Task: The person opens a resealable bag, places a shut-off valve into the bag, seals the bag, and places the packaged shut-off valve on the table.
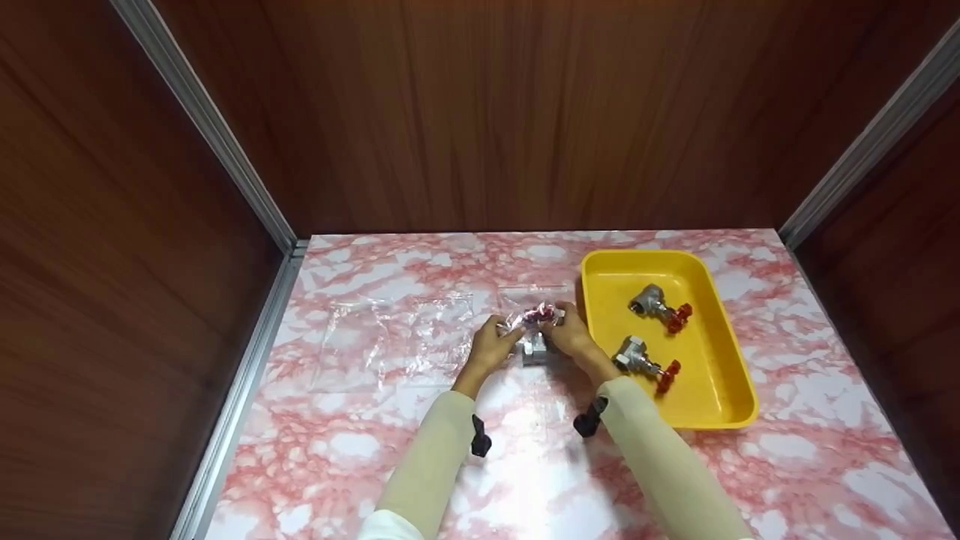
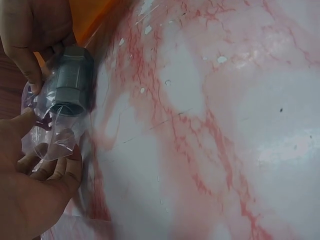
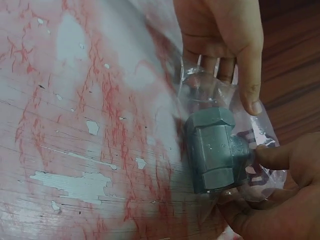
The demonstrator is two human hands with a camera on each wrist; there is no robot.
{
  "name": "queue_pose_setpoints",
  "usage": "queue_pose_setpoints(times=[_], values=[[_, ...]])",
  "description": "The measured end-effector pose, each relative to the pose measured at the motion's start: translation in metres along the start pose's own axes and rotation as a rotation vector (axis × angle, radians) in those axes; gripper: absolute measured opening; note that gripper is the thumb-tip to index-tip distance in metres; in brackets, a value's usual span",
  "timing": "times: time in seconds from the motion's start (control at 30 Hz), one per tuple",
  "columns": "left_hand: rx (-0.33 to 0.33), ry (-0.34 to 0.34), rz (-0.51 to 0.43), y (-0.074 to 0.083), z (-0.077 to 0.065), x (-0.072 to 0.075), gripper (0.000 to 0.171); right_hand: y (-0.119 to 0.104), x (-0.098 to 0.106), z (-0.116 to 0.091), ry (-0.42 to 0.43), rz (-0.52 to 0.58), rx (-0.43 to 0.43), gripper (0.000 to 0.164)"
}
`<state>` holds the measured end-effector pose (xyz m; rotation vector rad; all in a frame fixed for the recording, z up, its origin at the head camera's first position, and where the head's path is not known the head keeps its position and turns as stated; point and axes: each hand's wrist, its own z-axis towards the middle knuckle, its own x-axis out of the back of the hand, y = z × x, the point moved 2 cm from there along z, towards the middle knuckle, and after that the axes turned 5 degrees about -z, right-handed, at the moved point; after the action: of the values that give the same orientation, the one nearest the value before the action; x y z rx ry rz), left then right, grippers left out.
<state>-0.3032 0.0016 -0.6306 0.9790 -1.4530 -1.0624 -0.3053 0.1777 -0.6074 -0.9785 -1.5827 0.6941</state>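
A metal valve [image 1: 535, 351] with a red handwheel lies in a clear plastic bag [image 1: 525, 296] on the marbled tabletop. Its hexagonal-ended body [image 3: 214, 145] shows through the film in the right wrist view. My left hand [image 1: 491, 346] pinches the bag on the left of the handwheel, thumb on top and fingers beneath the film. From the other side my right hand [image 1: 571, 334] grips the bag near the handwheel, its thumb [image 3: 272, 156] pressed against the plastic. Crumpled film and fingers partly hide the handwheel.
A yellow tray [image 1: 731, 360] stands close on the right, holding a metal valve [image 1: 651, 302] and a second valve [image 1: 636, 355], both with red handwheels. Flat clear bags [image 1: 352, 345] lie to the left. Wood-grain panels [image 1: 480, 120] enclose the table's back and sides.
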Motion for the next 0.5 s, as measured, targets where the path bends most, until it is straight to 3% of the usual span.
queue_pose_setpoints(times=[0.5], values=[[0.054,-0.055,-0.119,0.004,-0.006,0.015,0.037,-0.006,0.005,-0.010,0.001,0.005,0.015,0.070]])
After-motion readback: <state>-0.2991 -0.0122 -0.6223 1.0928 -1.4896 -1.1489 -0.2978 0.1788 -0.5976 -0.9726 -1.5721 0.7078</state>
